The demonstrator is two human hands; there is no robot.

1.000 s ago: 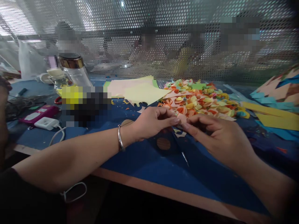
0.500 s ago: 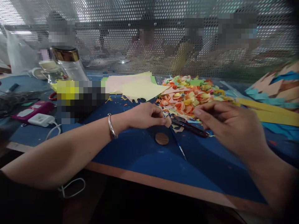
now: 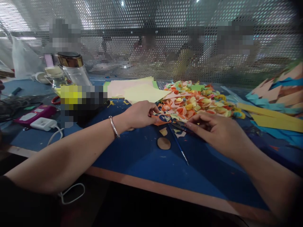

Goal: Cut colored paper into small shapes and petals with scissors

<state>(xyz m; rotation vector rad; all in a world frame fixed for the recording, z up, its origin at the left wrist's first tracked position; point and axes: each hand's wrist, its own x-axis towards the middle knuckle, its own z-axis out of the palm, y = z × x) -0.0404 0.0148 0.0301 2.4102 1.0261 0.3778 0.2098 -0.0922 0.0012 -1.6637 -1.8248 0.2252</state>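
Note:
My left hand (image 3: 142, 114), with a silver bangle at the wrist, has its thumb and fingers closed on an orange paper piece (image 3: 159, 119) at the near edge of the scraps. My right hand (image 3: 215, 129) has its fingertips closed on dark scissors (image 3: 181, 126), whose handles are partly hidden by the hand. Between the hands a thin blue brush-like stick (image 3: 179, 146) lies slanting on the table. Left of it rest a round brown disc (image 3: 163, 143) and a small tan paper piece (image 3: 163, 131).
Behind the hands is a heap of colourful paper pieces (image 3: 189, 101). Paper sheets (image 3: 132, 90) lie left of it, yellow strips (image 3: 276, 121) right. A glass bottle (image 3: 78, 74) and a purple box with a white charger (image 3: 42, 123) stand left. A perforated metal screen (image 3: 151, 56) closes the back.
My left hand has let go of the small tan paper piece and moved slightly left, onto orange paper. My right hand has come down and left onto the scissors.

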